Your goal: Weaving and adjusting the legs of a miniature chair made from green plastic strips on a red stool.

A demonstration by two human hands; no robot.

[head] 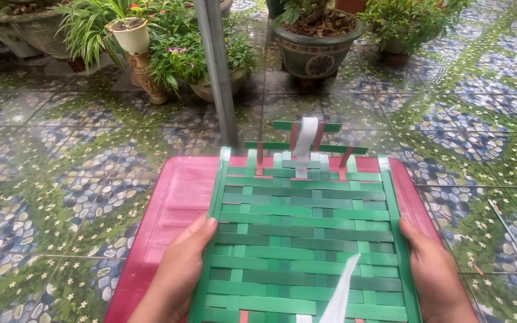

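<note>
I watch both hands steady a green woven strap mat (pixel 303 239) that lies flat on a red tabletop (pixel 169 209) on a tiled patio. My left hand (pixel 178 275) presses its fingers against the mat's edge at nine o'clock; my right hand (pixel 435 275) rests along the edge at three o'clock. The hands sit well apart, laid flat against the weave rather than closed around anything. A white strap (pixel 305 146) runs out of the weave at twelve o'clock, where loose green and red ends stick up, and another white strap end (pixel 341 293) lies across the mat near six o'clock. A grey metal post (pixel 218 72) and potted plants (pixel 315 42) stand beyond the table. I judge this a squaring-up stage of the weaving, with the far rows unfinished; any next move would call for holding the mat flat while one hand frees itself for a loose strap.
</note>
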